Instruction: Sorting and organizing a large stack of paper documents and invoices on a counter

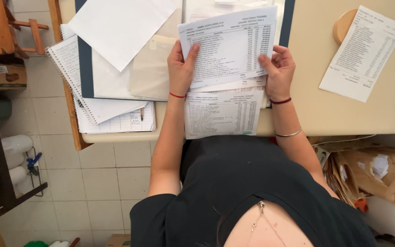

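A white printed sheet of tabulated lines [228, 43] is held over the beige desk [312, 105]. The left hand [181, 68] is closed on its left edge and the right hand [277, 71] on its right. A stack of similar printed sheets [220, 114] is seen beneath. Step judged: paging through. Setting the sheet aside would call for one grip to be released.

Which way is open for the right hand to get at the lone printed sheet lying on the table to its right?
Probably yes: the right hand holds the printed sheet with the left hand, but bare table lies between it and the lone sheet.
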